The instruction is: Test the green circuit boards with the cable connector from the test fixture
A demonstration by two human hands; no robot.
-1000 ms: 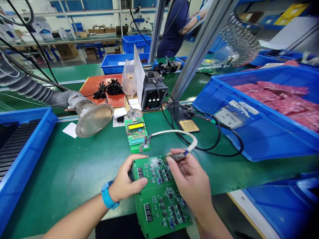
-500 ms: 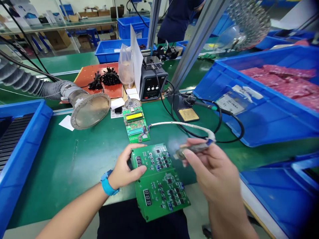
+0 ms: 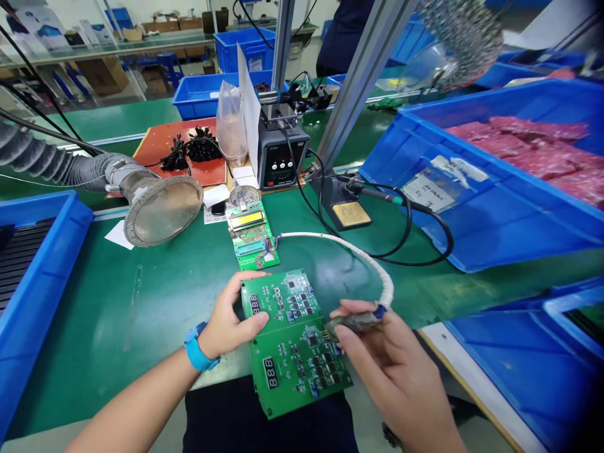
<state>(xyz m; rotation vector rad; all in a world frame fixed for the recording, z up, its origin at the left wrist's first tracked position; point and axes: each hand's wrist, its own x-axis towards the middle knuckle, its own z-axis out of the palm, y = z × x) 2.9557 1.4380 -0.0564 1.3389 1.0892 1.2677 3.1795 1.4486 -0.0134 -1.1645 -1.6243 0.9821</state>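
Note:
My left hand (image 3: 238, 314) is closed on the left edge of a stack of green circuit boards (image 3: 295, 340), thumb on top. The top panel carries two like halves, each with a three-digit display and small chips. My right hand (image 3: 382, 346) pinches a grey, wrapped pin connector (image 3: 353, 324) whose metal pins are at the right part of the panel, near the chip of the lower half; whether they touch cannot be made out. A white sleeved cable (image 3: 352, 248) runs from it to a small green board (image 3: 252, 236) with a yellow screen and a teal socket.
A soldering station (image 3: 283, 154) stands behind, with an iron stand and yellow sponge (image 3: 350, 214) to its right. A fume extraction hose nozzle (image 3: 165, 211) hangs at left. Blue bins (image 3: 472, 233) flank the green bench; the right one holds pink packs. A person (image 3: 344, 38) stands beyond.
My right hand has brought the connector down and left, from above the table to the panel's chip area. My left hand still holds the boards. The view has shifted slightly.

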